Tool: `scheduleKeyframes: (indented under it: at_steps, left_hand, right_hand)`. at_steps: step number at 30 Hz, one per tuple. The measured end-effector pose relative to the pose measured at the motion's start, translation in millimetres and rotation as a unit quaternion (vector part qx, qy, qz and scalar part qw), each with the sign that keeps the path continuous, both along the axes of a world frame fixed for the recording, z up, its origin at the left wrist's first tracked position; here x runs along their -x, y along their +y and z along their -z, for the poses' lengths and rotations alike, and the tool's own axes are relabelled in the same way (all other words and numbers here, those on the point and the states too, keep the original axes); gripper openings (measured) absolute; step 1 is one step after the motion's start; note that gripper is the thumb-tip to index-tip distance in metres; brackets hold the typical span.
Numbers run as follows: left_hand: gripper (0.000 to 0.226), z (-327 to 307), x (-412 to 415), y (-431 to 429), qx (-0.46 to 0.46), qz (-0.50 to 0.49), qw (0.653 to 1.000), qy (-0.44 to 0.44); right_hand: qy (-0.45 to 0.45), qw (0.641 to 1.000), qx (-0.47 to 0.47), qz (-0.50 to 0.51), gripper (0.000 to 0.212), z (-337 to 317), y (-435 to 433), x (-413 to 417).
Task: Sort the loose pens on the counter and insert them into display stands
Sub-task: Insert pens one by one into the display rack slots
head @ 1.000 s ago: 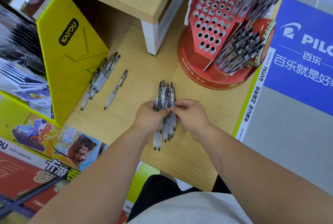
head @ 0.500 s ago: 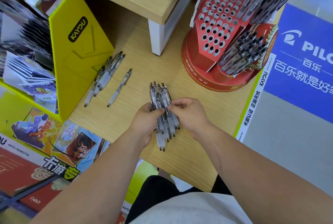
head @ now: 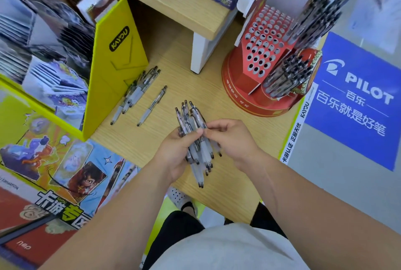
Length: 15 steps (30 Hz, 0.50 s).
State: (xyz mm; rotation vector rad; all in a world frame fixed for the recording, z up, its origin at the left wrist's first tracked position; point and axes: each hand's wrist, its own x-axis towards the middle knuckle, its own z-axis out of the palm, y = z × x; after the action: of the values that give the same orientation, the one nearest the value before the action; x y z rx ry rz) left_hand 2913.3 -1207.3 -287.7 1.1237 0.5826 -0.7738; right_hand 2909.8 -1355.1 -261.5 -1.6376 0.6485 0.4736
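Observation:
A bundle of several clear pens (head: 196,139) is held above the wooden counter (head: 234,146), tips toward me. My left hand (head: 173,152) grips the bundle from the left and below. My right hand (head: 230,139) pinches the pens from the right with thumb and forefinger. A small pile of pens (head: 136,91) lies on the counter against the yellow stand, and a single pen (head: 153,106) lies beside it. The red display stand (head: 263,57) at the far right has many empty holes on its left face and dark pens (head: 288,76) filling its right side.
A yellow card display box (head: 118,70) stands at the left, with printed card packs beyond it. A raised wooden shelf (head: 178,7) with a white leg (head: 200,52) sits at the back. The counter's edge runs along the right beside a blue floor sign (head: 355,100).
The bundle has lifted slightly off the counter and fanned out, its far ends tilting left. Both hands stay on it and the view has shifted a little.

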Motion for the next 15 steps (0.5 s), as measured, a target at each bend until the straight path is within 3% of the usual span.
scheduleKeyframes:
  at_steps: [6, 15]
  left_hand:
    - [0.046, -19.4, 12.2, -3.2, 0.051, -0.039, 0.998, 0.005]
    - [0.037, -42.8, 21.4, -27.3, 0.062, -0.045, 0.997, -0.005]
  right_hand:
    - [0.010, 1.000, 0.014, 0.005, 0.013, -31.0, -3.0, 9.8]
    - [-0.001, 0.999, -0.047, -0.007, 0.006, -66.9, -32.0, 27.0]
